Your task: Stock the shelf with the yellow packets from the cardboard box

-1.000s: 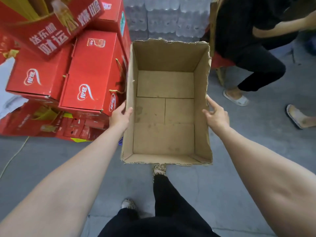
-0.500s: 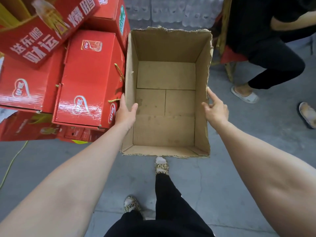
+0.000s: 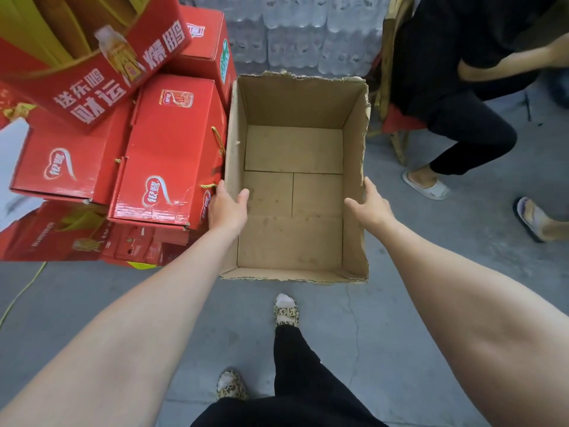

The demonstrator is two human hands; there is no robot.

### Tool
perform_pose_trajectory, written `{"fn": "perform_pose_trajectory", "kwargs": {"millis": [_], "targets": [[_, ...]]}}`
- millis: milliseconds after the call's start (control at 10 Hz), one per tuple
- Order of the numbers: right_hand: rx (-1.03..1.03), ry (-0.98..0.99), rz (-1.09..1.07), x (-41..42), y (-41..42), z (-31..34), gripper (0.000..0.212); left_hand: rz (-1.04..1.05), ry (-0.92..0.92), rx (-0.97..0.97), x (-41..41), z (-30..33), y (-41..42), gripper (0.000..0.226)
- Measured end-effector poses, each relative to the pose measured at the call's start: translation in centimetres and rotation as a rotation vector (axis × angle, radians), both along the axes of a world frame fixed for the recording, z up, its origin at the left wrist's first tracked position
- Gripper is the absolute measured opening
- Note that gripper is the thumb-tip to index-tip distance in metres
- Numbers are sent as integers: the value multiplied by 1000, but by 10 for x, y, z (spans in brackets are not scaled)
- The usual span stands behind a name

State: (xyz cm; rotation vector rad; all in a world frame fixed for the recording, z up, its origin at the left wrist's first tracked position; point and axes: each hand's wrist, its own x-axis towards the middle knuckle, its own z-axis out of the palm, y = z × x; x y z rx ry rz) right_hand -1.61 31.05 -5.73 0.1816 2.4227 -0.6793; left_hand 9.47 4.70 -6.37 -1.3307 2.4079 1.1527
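**Cardboard box empty, held at both side walls**

Cardboard box (image 3: 294, 192) sat at centre frame, open-topped, no yellow packets visible inside. Risk, as judged: the torn, soft rim could buckle or slip, since each grip bore on a single wall only. The stacked red cartons (image 3: 172, 149) touched the box at 9 o'clock and could be knocked if it swung. Left hand (image 3: 228, 208): thumb inside the wall, fingers outside, clasping the wall edge. Right hand (image 3: 371, 204) at 3 o'clock: thumb inside, fingers outside, same clasp.
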Motion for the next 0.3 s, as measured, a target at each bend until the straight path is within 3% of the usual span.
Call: {"fn": "perform_pose_trajectory", "kwargs": {"millis": [300], "targets": [[190, 54, 279, 33, -18, 60, 57, -282, 37, -115, 27, 60, -11, 60]]}}
